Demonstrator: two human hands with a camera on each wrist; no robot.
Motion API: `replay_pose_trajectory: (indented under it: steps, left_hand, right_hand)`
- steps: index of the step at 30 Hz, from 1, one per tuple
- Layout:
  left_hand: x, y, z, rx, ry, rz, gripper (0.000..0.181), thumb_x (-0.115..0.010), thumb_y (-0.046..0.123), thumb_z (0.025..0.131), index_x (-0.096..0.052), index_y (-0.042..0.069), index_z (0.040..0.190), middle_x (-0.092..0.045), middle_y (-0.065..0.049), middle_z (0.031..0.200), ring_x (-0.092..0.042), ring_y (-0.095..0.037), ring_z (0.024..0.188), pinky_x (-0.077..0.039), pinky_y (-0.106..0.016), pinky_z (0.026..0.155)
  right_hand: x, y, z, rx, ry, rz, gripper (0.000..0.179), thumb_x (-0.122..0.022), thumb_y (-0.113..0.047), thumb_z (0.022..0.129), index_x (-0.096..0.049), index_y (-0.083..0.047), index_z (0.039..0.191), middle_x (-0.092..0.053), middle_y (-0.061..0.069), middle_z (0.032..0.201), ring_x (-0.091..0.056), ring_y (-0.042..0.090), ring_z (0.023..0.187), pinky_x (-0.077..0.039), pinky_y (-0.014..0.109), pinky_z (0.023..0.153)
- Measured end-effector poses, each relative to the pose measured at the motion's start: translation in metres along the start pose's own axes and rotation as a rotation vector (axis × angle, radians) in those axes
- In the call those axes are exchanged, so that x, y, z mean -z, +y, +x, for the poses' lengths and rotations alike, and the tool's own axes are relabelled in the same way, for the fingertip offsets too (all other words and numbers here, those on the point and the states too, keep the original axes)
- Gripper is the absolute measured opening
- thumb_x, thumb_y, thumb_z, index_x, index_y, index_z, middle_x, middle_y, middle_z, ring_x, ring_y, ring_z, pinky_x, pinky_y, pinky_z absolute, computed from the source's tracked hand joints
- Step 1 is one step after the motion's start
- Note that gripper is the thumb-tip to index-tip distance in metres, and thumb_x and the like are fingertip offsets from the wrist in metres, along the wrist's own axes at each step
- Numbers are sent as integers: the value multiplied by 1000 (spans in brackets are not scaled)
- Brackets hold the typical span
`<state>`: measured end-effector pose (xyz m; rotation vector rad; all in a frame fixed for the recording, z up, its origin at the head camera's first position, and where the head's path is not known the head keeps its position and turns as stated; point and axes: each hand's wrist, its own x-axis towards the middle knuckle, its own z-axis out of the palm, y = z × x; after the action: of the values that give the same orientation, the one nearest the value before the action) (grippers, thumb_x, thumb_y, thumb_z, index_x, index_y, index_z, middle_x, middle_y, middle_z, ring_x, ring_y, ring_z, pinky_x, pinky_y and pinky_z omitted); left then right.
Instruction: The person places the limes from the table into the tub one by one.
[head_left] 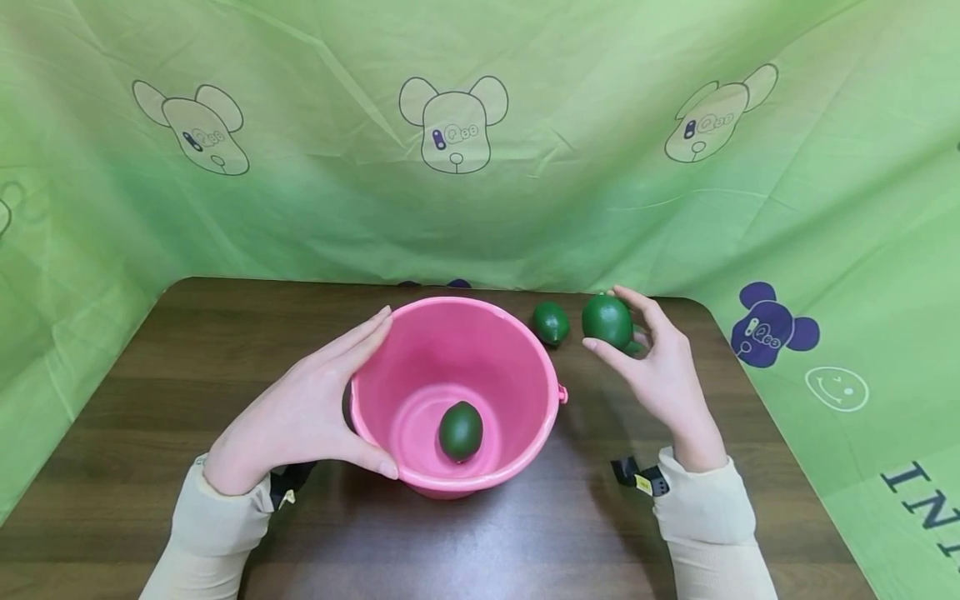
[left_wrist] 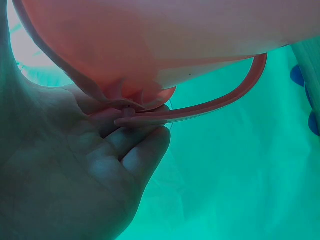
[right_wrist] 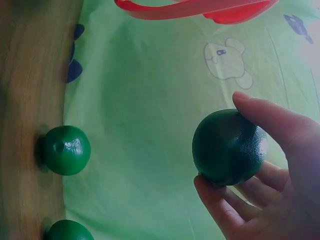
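A pink bucket (head_left: pixel 450 333) stands upright on the table, one green lime (head_left: pixel 461 432) lying on its bottom. My left hand (head_left: pixel 315 400) grips the bucket's left side, thumb at the near rim and fingers along the far left. In the left wrist view, those fingers lie by the joint of the bucket's handle (left_wrist: pixel 215 106). To the right of the bucket, my right hand (head_left: pixel 660 367) pinches a lime (head_left: pixel 606 320) between thumb and fingers, above the table. Another lime (head_left: pixel 551 323) rests between bucket and right hand; one more (head_left: pixel 639 340) is partly hidden behind that hand.
The dark wooden table (head_left: pixel 225 358) has rounded far corners. A green cloth (head_left: pixel 570 167) with printed bear heads hangs behind it and along the sides. A small lug (head_left: pixel 562 393) sticks out from the bucket's right rim.
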<state>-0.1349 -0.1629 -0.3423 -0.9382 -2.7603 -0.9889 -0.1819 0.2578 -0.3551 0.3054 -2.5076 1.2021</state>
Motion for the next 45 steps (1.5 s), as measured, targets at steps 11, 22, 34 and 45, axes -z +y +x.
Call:
replay_pose_trajectory:
  steps: [11, 22, 34, 45]
  left_hand:
    - [0, -1, 0, -5, -4, 7, 144, -81, 83, 52, -19, 18, 164, -9, 14, 168, -20, -13, 151, -36, -44, 113]
    - [0, 0, 0, 3, -1, 0, 143, -82, 83, 52, -20, 19, 164, -10, 14, 168, -21, -13, 150, -38, -45, 112]
    - [1, 0, 0, -6, -8, -3, 143, -81, 83, 53, -20, 17, 164, -10, 13, 168, -21, -14, 150, -38, -44, 112]
    - [1, 0, 0, -17, -10, 7, 142, -81, 83, 54, -21, 15, 164, -9, 12, 168, -20, -14, 151, -36, -44, 113]
  right_hand:
    - [-1, -22, -6, 38, 45, 40, 73, -86, 0, 81, -55, -11, 145, -61, 6, 136, -58, 8, 115, -48, 16, 92]
    - [-2, -24, -7, 91, 82, 80, 77, -89, -1, 78, -58, -25, 145, -60, -1, 138, -58, 14, 116, -49, 20, 94]
    - [1, -35, -7, 127, 86, 69, 79, -89, 2, 76, -59, -23, 145, -61, -2, 136, -60, 13, 115, -49, 18, 91]
    - [2, -41, -7, 150, 70, 79, 81, -88, 7, 75, -58, -20, 146, -61, 0, 137, -60, 13, 116, -50, 18, 91]
